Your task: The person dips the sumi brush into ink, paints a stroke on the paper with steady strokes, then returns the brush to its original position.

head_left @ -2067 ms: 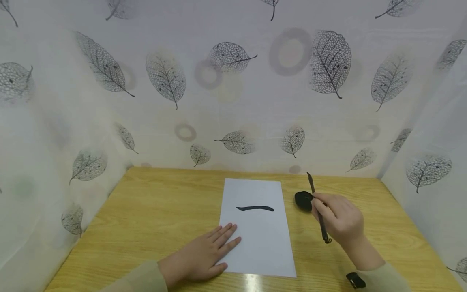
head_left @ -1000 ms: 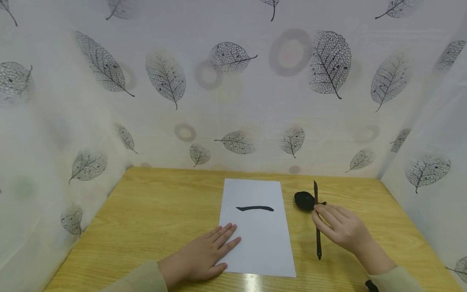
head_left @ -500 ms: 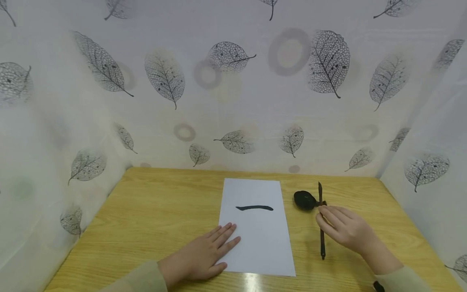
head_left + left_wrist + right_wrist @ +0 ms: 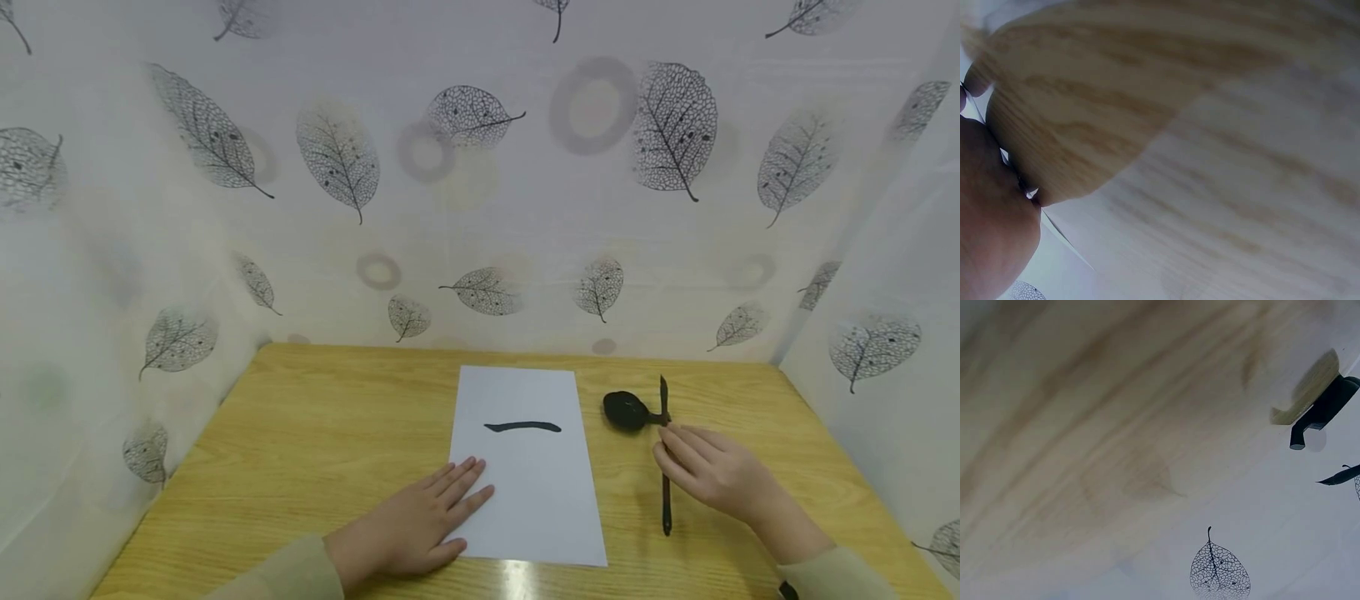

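Observation:
My left hand (image 4: pixel 423 518) lies flat, fingers spread, on the lower left edge of a white sheet of paper (image 4: pixel 532 508). One black ink stroke (image 4: pixel 523 427) runs across the upper half of the sheet. To the right of the paper, my right hand (image 4: pixel 716 475) pinches a dark writing brush (image 4: pixel 666 504) between thumb and fingers. Its pointed black tip faces the back of the table and overlaps the short handle of a black, spoon-shaped ink dish (image 4: pixel 624 412). In the right wrist view the brush tip (image 4: pixel 1340 477) shows beside the ink dish (image 4: pixel 1325 407).
Both hands work over a yellow wood-grain table (image 4: pixel 337 417). A pale leaf-print curtain (image 4: pixel 480 208) encloses it at the back and both sides. A small black object (image 4: pixel 787 590) shows partly at the right sleeve.
My right hand has drawn the brush off the dish's bowl, to the right and toward me, onto the dish's handle. The brush has turned straighter. My left hand stays on the paper.

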Motion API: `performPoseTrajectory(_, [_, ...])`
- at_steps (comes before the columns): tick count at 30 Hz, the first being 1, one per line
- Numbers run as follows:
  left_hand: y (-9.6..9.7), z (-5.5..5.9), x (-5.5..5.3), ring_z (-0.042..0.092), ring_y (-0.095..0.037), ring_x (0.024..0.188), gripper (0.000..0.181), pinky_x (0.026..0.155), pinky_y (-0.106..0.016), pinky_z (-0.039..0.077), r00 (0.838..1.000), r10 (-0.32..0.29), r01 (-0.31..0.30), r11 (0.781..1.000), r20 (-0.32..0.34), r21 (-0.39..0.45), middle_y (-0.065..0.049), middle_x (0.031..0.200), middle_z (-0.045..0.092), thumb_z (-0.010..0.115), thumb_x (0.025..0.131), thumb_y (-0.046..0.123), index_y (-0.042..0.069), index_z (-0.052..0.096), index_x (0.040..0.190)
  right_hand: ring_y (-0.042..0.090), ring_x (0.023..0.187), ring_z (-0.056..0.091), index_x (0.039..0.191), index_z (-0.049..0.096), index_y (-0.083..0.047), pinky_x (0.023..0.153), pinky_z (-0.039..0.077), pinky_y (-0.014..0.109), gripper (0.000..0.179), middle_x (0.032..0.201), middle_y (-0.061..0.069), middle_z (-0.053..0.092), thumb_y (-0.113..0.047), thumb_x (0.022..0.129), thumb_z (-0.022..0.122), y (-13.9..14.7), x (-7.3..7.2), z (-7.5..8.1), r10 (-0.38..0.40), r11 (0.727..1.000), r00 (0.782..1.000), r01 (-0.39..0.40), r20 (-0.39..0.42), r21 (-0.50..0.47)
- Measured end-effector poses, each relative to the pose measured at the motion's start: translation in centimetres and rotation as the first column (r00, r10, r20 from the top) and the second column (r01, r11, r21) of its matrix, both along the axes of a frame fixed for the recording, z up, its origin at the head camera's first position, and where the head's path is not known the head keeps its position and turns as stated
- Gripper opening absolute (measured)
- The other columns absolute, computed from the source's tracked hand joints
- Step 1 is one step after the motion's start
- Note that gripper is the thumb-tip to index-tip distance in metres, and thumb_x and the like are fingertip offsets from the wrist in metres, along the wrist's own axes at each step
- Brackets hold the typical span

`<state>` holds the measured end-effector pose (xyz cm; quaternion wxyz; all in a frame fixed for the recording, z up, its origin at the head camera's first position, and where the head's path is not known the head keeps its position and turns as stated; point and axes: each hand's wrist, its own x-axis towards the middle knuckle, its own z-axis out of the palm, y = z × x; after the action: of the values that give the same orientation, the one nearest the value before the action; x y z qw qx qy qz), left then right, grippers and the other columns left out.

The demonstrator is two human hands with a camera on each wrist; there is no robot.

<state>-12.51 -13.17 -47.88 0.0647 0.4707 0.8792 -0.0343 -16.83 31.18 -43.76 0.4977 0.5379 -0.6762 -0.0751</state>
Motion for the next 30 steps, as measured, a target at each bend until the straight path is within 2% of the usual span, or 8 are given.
performPoseTrajectory(12, [0.0,0.1,0.1,0.019,-0.026,0.167,0.068,0.133,-0.041,0.029,1.000,0.003,-0.004,1.000,-0.009,-0.013,-0.012,0.180,0.015,0.023,0.114,0.053,0.018,0.019,0.172,0.025,0.074,0.076,0.096,0.073,-0.002,0.065,0.064,0.036,0.043,0.093,0.017,0.080,0.013,0.108,0.035,1.6,-0.4,-1.9,-0.036,0.994,0.999,0.033,0.022,0.100])
performPoseTrajectory(20, [0.1,0.3,0.1,0.019,-0.026,0.167,0.068,0.133,-0.041,0.029,1.000,0.003,-0.003,1.000,-0.017,-0.011,-0.012,0.180,0.015,0.024,0.114,0.053,0.017,0.020,0.172,0.018,0.081,0.077,0.101,0.075,-0.007,0.073,0.065,0.031,0.048,0.098,0.010,0.081,0.011,0.110,0.032,2.6,-0.4,-2.6,-0.117,0.965,0.993,0.116,-0.011,0.236])
performPoseTrajectory(30, [0.1,0.3,0.1,0.021,-0.027,0.166,0.067,0.132,-0.041,0.030,0.999,-0.004,0.003,1.000,-0.038,-0.011,-0.013,0.179,0.017,0.024,0.114,0.053,0.017,0.021,0.171,0.019,0.083,0.077,0.100,0.074,-0.007,0.075,0.065,0.032,0.052,0.100,0.011,0.081,0.008,0.111,0.026,3.2,-0.3,-3.5,-0.096,0.960,0.995,0.091,0.007,0.265])
